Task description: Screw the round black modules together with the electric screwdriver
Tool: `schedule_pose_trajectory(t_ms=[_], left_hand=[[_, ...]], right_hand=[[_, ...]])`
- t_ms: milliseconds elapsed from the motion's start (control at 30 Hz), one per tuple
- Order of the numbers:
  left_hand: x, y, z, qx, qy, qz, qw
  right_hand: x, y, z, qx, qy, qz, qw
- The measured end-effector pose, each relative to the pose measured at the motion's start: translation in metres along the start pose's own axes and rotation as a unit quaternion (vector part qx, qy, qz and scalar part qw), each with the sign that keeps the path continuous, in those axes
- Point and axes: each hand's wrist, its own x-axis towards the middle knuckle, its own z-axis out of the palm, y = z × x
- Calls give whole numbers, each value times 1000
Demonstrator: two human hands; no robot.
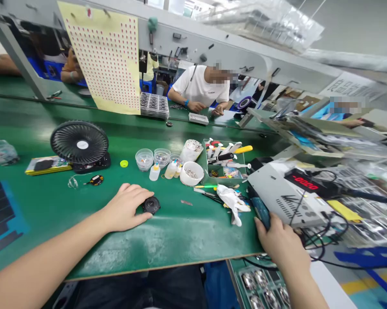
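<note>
My left hand (129,207) rests on the green bench with fingers and thumb closed about a small round black part (152,205). That part lies flat on the bench top. Over at the right, my right hand (282,240) is wrapped round the lower end of a dark teal elongated tool (260,208), whose exact kind I cannot make out. The tool leans beside a grey metal box (283,193) with a red digital display (304,182). A thin metal strip (186,202) lies between my hands, and a crumpled white glove (232,201) is nearer the right one.
A black desk fan (80,143) stands at left. Clear cups (144,159), small bottles (154,171) and a white bowl (191,174) sit mid-bench near a green tool bin (225,163). Black cables (322,240) hang at right. A co-worker (203,88) sits across the bench.
</note>
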Motion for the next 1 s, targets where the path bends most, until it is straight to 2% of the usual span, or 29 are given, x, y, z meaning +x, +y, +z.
schedule_pose_trajectory(t_ms=[100, 167, 200, 267, 367, 433, 500, 567, 633, 667, 700, 733, 767, 800, 833, 867, 933, 967, 1000], left_hand=[[5, 6, 3, 12, 12, -14, 1000], [9, 10, 5, 23, 24, -27, 999], [11, 12, 5, 27, 29, -29, 999], [14, 12, 5, 31, 32, -24, 999], [12, 10, 2, 37, 43, -11, 998], [6, 14, 0, 50, 77, 1, 996], [-1, 29, -2, 64, 117, 33, 990], [-6, 57, -4, 76, 132, 95, 984], [-4, 90, -7, 89, 104, 153, 979], [-1, 104, -10, 100, 82, 148, 980], [3, 116, -13, 111, 58, 112, 986], [8, 124, -18, 118, 31, 62, 991], [13, 129, -23, 117, 9, 11, 993], [17, 131, -27, 111, 7, -30, 993], [20, 131, -30, 97, 11, -54, 994], [22, 128, -31, 78, 17, -54, 995], [21, 121, -27, 47, 8, -1, 999], [19, 115, -24, 43, -5, 29, 999], [18, 109, -20, 49, -14, 43, 998]], right_hand=[[4, 2, 2, 20, -9, -4, 1000], [0, 6, 5, 19, 10, -9, 1000], [-5, 9, 6, 18, 42, -16, 999], [-20, 16, 7, 16, 157, -49, 986], [-43, 24, -1, 17, 327, -152, 933], [-55, 22, -15, 27, 370, -259, 892], [-64, 12, -35, 31, 356, -386, 850], [-73, -6, -56, 19, 322, -492, 809], [-85, -29, -71, 22, 300, -566, 768], [-91, -41, -74, 37, 303, -590, 747], [-98, -55, -74, 61, 318, -596, 734], [-106, -68, -70, 118, 367, -573, 723], [-114, -83, -62, 196, 423, -516, 719], [-122, -99, -53, 301, 476, -442, 698], [-130, -115, -42, 410, 480, -384, 673], [-137, -131, -31, 515, 415, -351, 663], [-144, -160, -15, 652, 201, -325, 655], [-144, -171, -12, 696, 137, -331, 623], [-140, -180, -13, 731, 108, -331, 587]])
